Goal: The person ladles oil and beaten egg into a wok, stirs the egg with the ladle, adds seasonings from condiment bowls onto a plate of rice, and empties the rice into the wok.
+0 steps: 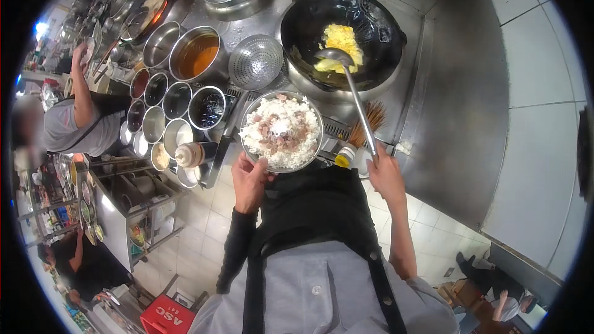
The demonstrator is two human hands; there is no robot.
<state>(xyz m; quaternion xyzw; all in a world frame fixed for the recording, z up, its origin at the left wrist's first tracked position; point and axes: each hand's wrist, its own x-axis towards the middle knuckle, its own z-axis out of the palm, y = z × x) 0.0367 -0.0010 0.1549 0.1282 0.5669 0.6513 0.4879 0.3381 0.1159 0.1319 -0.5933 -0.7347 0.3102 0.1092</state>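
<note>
My left hand [249, 180] grips the near rim of a metal bowl [319, 143], its thumb over the edge. White rice [272, 114] fills the bowl, topped with chopped pinkish meat [286, 137] and a small white heap. My right hand [387, 176] is closed round the long handle of a ladle [334, 55]. The ladle's head rests against yellow cooked egg [342, 37] inside a black wok [309, 18]. The bowl is held in front of the wok, to its lower left.
A perforated strainer [255, 62] lies left of the wok, beside a pot of amber liquid [197, 54]. Several seasoning tins [177, 99] and a squeeze bottle [190, 154] stand further left. A bamboo brush [369, 120] is near the ladle handle. A co-worker [93, 120] works at left.
</note>
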